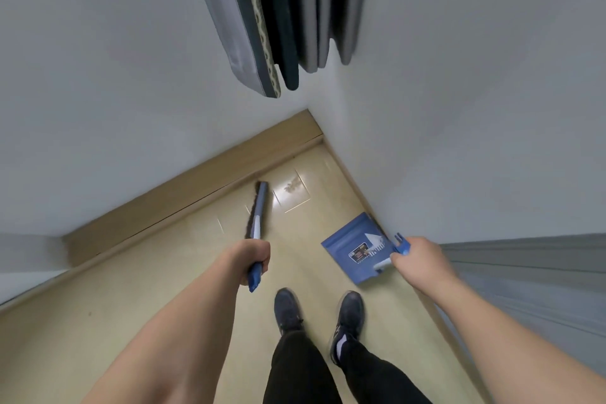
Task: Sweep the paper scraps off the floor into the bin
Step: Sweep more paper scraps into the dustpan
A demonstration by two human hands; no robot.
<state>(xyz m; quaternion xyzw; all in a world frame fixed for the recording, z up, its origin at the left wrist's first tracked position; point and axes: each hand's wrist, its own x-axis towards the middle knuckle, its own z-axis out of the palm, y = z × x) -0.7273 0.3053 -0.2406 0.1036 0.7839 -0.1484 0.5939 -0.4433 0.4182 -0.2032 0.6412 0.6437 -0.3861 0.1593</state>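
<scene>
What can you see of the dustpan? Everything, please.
The dustpan is blue, plastic by the look, with a flat square tray and a handle in blue and white. A small dark label and a white patch show on the tray's inner face. The right hand grips the handle, and the tray hangs tilted near the corner, close to the skirting at the foot of the right wall. Whether it touches the floor cannot be told. No scraps show inside it.

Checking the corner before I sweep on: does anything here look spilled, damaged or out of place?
One thing: a greyish smudge marks the glossy floor tiles near the corner, just beyond the brush; whether it is dust or a stain is unclear. No paper scraps show. The dustpan looks intact.
</scene>
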